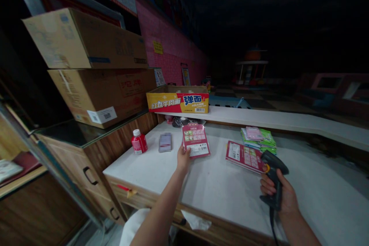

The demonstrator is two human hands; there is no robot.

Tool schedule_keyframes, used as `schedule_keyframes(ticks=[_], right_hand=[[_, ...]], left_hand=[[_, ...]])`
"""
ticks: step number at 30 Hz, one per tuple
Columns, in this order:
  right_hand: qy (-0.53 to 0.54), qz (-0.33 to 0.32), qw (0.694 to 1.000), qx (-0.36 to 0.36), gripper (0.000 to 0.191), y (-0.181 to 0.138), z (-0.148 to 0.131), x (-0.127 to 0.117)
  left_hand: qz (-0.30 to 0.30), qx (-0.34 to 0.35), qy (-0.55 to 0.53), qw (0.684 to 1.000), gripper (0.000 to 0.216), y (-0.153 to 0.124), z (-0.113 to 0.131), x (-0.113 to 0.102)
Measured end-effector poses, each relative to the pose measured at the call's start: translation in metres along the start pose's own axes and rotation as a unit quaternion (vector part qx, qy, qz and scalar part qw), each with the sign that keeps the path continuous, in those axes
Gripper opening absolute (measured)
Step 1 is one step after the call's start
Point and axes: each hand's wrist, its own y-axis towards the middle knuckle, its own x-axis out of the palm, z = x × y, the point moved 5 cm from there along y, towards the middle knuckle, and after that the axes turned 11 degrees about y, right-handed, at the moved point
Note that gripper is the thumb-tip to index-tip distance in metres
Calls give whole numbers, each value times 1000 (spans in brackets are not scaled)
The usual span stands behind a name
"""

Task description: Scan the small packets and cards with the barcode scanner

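Observation:
My left hand (183,159) pinches the lower left corner of a flat pink package (195,140), which has small pictures and a white barcode label. Wrapped round the handle of a black barcode scanner (273,178) are the fingers of my right hand (284,194). Its cable hangs down over the table. Just left of the scanner lies a second pink package (243,155), its right end partly hidden by the scanner head. Behind that rests a small pile of green packets (266,138) with a pink packet (253,133) on top.
A red bottle with a white cap (139,142) and a blurred greyish card-like item (165,142) stand at left on the white table (213,184). An open yellow-and-red carton (178,102) sits on the raised ledge (259,117). Cardboard boxes (115,92) are stacked on the left cabinet.

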Motion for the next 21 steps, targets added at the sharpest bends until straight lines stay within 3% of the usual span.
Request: schedule_keyframes(ticks=[3,10,16,21], right_hand=[[-13,-1,1000,15,27,2,3,-2],[-115,22,993,14,33,3,19,20],[-334,74,940,-8,43,-11,53,61],[-419,97,903,-5,44,-19,74,75]], left_hand=[[-24,70,-52,996,58,-5,-6,7],[-22,89,-47,995,63,-6,-2,7],[-17,80,3,997,68,-11,4,9],[-30,95,-1,995,67,-12,6,11]])
